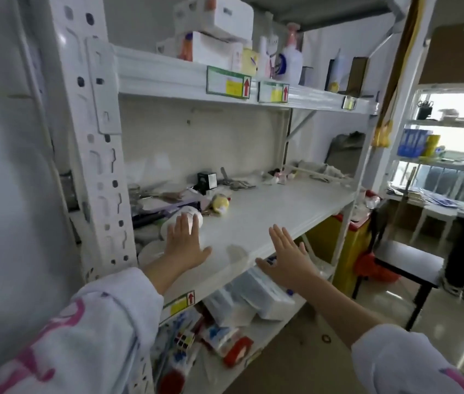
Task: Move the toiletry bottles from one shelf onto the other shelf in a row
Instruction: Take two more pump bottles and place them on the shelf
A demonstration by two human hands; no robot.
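Several toiletry bottles stand in a cluster on the upper shelf [168,81]: a white pump bottle with a pink top and blue label [290,59], a slim white bottle [265,56], a small yellowish one [249,61] and a pale bottle [339,71] further right. My left hand [184,240] lies flat and open on the middle shelf [267,211], fingertips against a white round object [189,216]. My right hand [287,254] hovers open at the middle shelf's front edge, holding nothing.
White boxes [216,29] fill the upper shelf's left. Clutter lines the middle shelf's back and left, with a yellow toy [221,204] and a black cube [206,180]. Packages [253,294] sit on the lower shelf. A yellow bin [341,245], a dark stool and a standing person are at right.
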